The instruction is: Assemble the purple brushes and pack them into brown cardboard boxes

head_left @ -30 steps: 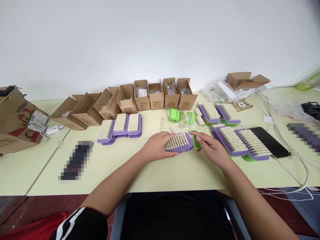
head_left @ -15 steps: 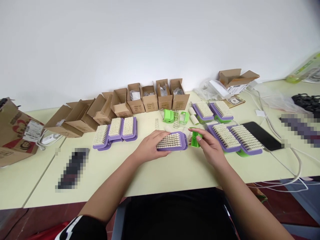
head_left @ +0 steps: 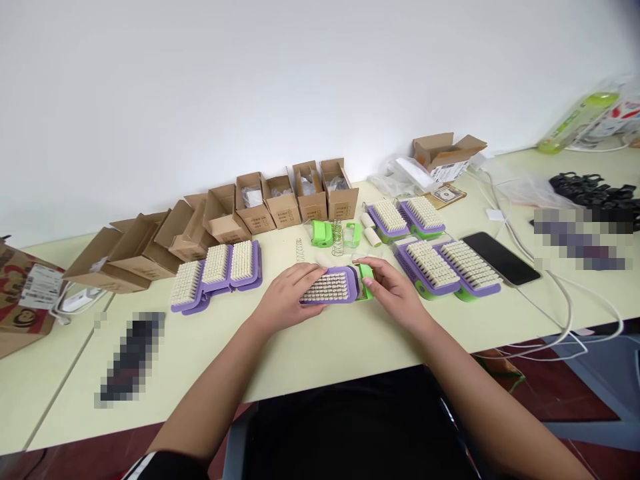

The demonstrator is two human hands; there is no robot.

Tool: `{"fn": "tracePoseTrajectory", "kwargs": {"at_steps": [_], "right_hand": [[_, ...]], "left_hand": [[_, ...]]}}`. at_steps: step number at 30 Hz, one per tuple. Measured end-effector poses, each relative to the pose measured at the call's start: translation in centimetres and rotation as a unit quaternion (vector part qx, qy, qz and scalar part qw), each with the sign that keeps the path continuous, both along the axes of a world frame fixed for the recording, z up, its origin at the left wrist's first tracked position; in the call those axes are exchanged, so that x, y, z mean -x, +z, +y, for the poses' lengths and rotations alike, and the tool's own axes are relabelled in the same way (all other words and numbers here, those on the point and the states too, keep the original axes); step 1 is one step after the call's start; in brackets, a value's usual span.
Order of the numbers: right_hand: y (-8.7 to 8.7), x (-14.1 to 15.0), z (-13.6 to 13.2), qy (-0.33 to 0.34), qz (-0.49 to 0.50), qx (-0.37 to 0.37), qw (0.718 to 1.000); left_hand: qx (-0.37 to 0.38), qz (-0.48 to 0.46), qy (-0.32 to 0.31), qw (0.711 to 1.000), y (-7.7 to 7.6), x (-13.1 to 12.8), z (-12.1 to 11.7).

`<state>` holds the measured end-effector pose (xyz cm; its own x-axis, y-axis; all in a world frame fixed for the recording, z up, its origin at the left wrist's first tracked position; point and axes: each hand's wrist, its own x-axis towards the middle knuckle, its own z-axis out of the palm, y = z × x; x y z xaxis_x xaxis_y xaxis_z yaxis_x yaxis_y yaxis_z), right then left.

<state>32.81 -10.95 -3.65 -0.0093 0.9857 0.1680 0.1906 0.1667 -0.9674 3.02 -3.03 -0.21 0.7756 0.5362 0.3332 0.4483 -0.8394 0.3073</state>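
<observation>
From the head camera, the person's left hand (head_left: 287,297) is curving over a cream-bristled scrub brush with a purple plastic base (head_left: 327,288), palm on top and fingers wrapped around the block, gripping it bristles-up just above the front middle of the pale yellow table (head_left: 200,380). The right hand (head_left: 393,293) is partly closed, its thumb and fingers pinching a bright green plastic part (head_left: 366,280) against the brush's right end, where the two are touching. The firm left-hand grip is giving the right fingers a steady base, and keeping the brush level is helping them work cleanly at that end. A row of three purple brushes (head_left: 216,275) is sitting to the left, and four more (head_left: 433,267) are lying to the right beside a black smartphone (head_left: 500,259). Straight ahead, a coil spring (head_left: 299,250), a green plastic holder (head_left: 322,233) and white rollers (head_left: 371,237) are lying in front of open cardboard boxes (head_left: 280,200).
</observation>
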Motion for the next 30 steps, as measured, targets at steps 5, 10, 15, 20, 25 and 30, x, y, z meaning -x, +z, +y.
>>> {"fn": "tracePoseTrajectory", "kwargs": {"at_steps": [5,10,15,20,25,30], "right_hand": [[0.0,0.4,0.0,-0.011,-0.049,-0.009,0.999],[-0.3,0.5,0.1,-0.022,-0.071,-0.034,0.997],[-0.7,0.3,0.2,-0.027,-0.044,-0.039,0.998],[-0.5,0.3,0.1,-0.036,-0.035,-0.029,0.998],[0.0,0.3,0.0,-0.042,-0.032,-0.017,0.998],[0.4,0.5,-0.1,-0.036,-0.041,-0.014,0.998]], "left_hand": [[-0.026,0.008,0.004,1.000,-0.5,-0.3,-0.2],[-0.039,-0.016,-0.001,0.999,-1.1,-0.6,-0.3],[-0.044,-0.046,-0.002,0.998,-1.3,-0.8,-0.3],[-0.019,-0.050,0.000,0.999,-1.0,-0.9,-0.3],[0.010,-0.051,0.009,0.999,-1.0,-0.8,-0.2],[0.014,-0.050,0.014,0.999,-1.3,-0.7,-0.1]]}}
